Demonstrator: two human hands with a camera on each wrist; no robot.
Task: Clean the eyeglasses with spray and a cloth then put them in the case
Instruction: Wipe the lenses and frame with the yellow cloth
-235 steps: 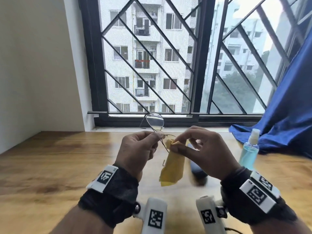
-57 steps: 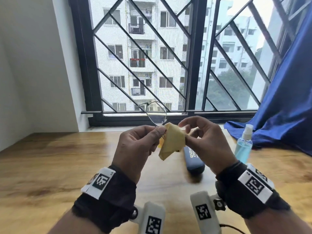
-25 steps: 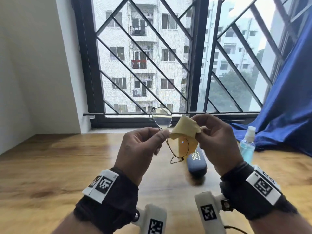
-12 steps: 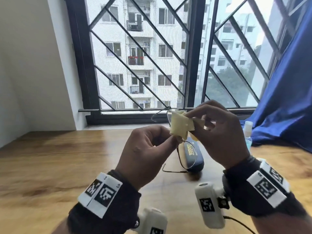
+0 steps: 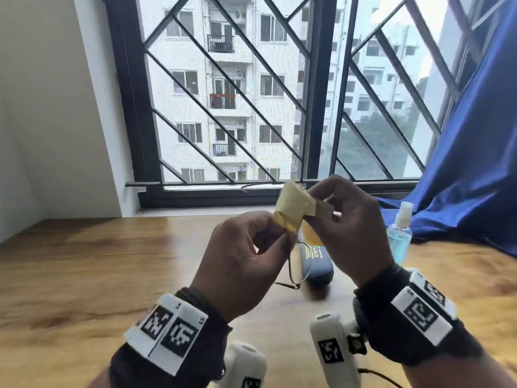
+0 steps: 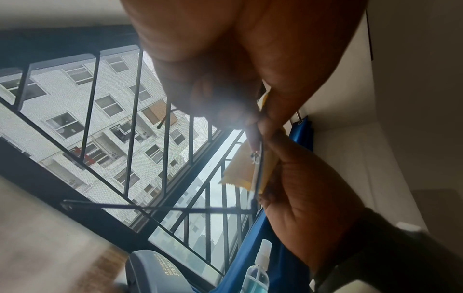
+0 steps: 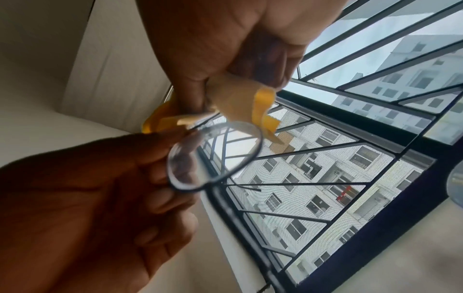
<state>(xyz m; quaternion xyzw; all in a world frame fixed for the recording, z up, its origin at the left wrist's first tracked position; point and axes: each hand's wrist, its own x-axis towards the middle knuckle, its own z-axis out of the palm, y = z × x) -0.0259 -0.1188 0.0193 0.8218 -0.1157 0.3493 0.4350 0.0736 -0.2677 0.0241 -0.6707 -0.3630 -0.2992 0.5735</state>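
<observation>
The left hand (image 5: 246,264) pinches the thin-rimmed eyeglasses (image 7: 215,156) by the frame, held up above the table (image 5: 84,270) in front of the window (image 5: 223,93). The right hand (image 5: 349,233) pinches the yellow cloth (image 5: 293,208), folded over the upper lens. The lower lens hangs bare between the wrists. On the table just beyond the hands lies the closed dark blue case (image 5: 316,264); right of it stands the spray bottle (image 5: 398,233), near the blue curtain (image 5: 475,163).
</observation>
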